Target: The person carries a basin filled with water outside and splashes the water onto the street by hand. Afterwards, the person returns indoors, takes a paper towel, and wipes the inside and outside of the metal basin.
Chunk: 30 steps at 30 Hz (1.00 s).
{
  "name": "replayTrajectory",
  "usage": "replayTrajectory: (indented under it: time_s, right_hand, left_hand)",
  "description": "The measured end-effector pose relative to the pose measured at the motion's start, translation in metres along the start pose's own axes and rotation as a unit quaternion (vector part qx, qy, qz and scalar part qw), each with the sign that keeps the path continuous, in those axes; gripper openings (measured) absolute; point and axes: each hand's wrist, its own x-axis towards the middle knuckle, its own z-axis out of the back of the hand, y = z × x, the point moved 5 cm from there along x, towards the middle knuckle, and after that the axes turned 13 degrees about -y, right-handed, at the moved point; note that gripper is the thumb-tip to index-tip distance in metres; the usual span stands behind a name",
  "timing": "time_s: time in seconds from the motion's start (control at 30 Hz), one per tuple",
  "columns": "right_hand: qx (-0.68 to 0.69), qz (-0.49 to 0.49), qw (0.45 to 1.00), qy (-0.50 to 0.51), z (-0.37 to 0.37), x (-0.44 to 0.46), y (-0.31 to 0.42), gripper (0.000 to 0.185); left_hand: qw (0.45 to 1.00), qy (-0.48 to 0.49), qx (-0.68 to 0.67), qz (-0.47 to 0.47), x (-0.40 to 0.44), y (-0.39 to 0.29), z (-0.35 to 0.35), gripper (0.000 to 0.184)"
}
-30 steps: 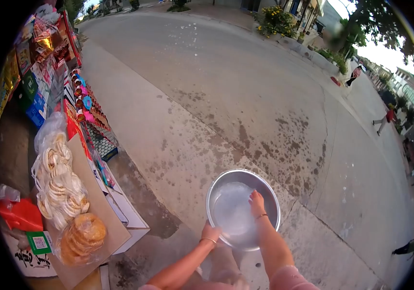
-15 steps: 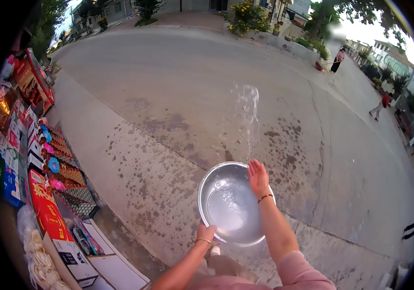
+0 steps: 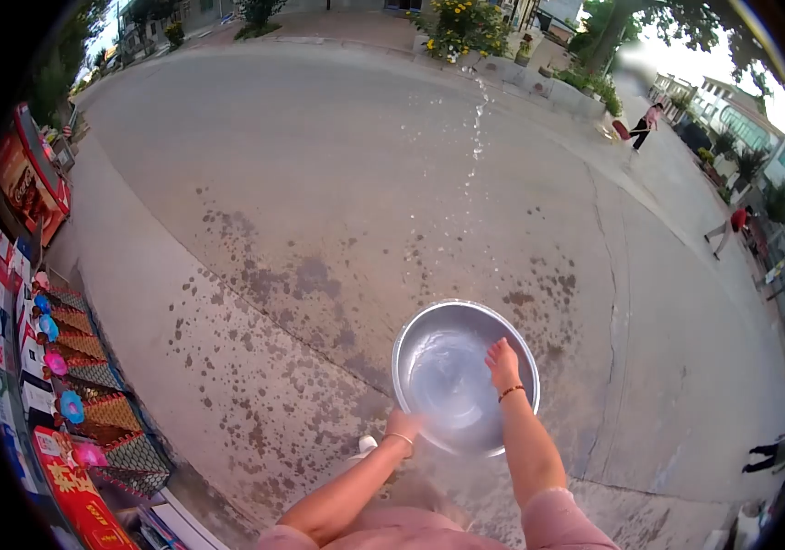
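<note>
I grip a metal basin with the left hand, the right hand uncurled over it. Left of them, a panel reads Coca-Cola.

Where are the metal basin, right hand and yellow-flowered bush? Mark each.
Metal basin (image 3: 462, 321): head view, on its bare upper inner wall.
Right hand (image 3: 504, 365): head view, on the middle of the hand.
Yellow-flowered bush (image 3: 462, 29): head view, amid its leaves and flowers.

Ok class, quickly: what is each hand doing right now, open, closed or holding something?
Left hand: closed on the rim of the metal basin.
Right hand: open, over the basin, nothing visible in it.
</note>
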Motion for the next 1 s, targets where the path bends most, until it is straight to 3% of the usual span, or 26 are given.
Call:
replayTrajectory:
  time_s: [0.03,0.13,0.23,0.3,0.37,0.4,0.43,0.47,0.53,0.57,0.6,0.67,0.7,0.73,0.77,0.83,0.87,0.9,0.93,0.97,1.0]
  right_hand:
    - [-0.017,0.039,0.998,-0.048,-0.013,0.013,0.003,0.040]
    - [-0.060,0.013,0.994,-0.087,-0.057,0.056,-0.001,0.033]
    - [-0.062,0.010,0.992,-0.110,-0.123,0.125,-0.007,0.028]
    - [-0.014,0.008,0.985,-0.169,-0.185,0.162,0.005,0.027]
    - [0.047,-0.127,0.985,-0.110,-0.282,0.182,0.026,0.032]
    - [0.195,-0.195,0.959,0.070,-0.355,0.174,0.057,0.035]
    - [0.330,-0.254,0.874,0.250,-0.425,0.164,0.103,0.037]
    - [0.326,-0.265,0.867,0.266,-0.499,0.183,0.127,0.037]
    - [0.123,-0.037,0.935,0.331,-0.567,0.201,0.175,0.043]
    - [-0.069,0.067,0.981,0.169,-0.578,0.226,0.163,0.043]
    - [-0.233,0.132,0.956,0.118,-0.600,0.249,0.152,0.039]
    - [-0.254,0.192,0.944,0.088,-0.678,0.296,0.117,0.034]
    - [-0.097,-0.082,0.979,0.157,-0.733,0.306,0.084,0.035]
    - [0.063,-0.354,0.911,0.203,-0.789,0.293,0.062,0.036]
    - [0.134,-0.316,0.877,0.336,-0.845,0.254,0.106,0.036]
    - [0.192,-0.285,0.812,0.471,-0.916,0.188,0.163,0.037]
    - [0.090,-0.126,0.879,0.451,-0.939,0.199,0.167,0.037]
    - [-0.013,0.039,0.908,0.417,-0.961,0.207,0.171,0.037]
    - [-0.136,0.114,0.913,0.368,-0.977,0.230,0.153,0.037]
    - [-0.190,0.137,0.916,0.326,-0.999,0.253,0.124,0.037]
    - [-0.245,0.155,0.914,0.283,-1.021,0.277,0.096,0.037]
  left_hand:
    - [0.999,-0.006,0.006,0.041,0.014,-0.026,-0.003,0.034]
    - [0.998,-0.007,0.016,0.059,0.088,-0.058,-0.012,0.034]
    - [0.997,-0.051,0.048,-0.046,0.176,-0.087,-0.017,0.031]
    - [0.996,-0.091,-0.014,-0.011,0.198,-0.144,-0.019,0.030]
    - [0.995,-0.089,-0.052,0.011,0.230,-0.195,-0.017,0.031]
    - [0.996,-0.066,-0.061,0.016,0.256,-0.215,-0.016,0.032]
    - [0.995,-0.082,-0.062,0.012,0.292,-0.222,-0.010,0.033]
    - [0.993,-0.101,-0.067,0.002,0.343,-0.256,0.003,0.033]
    - [0.988,-0.135,-0.064,-0.027,0.378,-0.298,0.014,0.030]
    - [0.982,-0.162,-0.076,-0.055,0.389,-0.331,0.018,0.032]
    - [0.979,-0.171,-0.090,-0.064,0.407,-0.356,0.021,0.032]
    - [0.968,-0.190,-0.143,-0.085,0.417,-0.414,0.031,0.037]
    - [0.961,-0.182,-0.203,-0.048,0.414,-0.451,0.031,0.041]
    - [0.956,-0.194,-0.215,-0.047,0.438,-0.462,0.038,0.041]
    - [0.957,-0.200,-0.207,-0.019,0.468,-0.466,0.048,0.040]
    - [0.952,-0.231,-0.200,0.017,0.532,-0.470,0.078,0.033]
    - [0.947,-0.243,-0.212,0.020,0.545,-0.485,0.090,0.033]
    - [0.939,-0.248,-0.239,-0.002,0.553,-0.507,0.102,0.031]
    - [0.928,-0.254,-0.269,-0.034,0.567,-0.533,0.119,0.029]
    - [0.923,-0.307,-0.209,-0.105,0.583,-0.553,0.141,0.029]
    - [0.912,-0.323,-0.225,-0.112,0.596,-0.577,0.161,0.029]
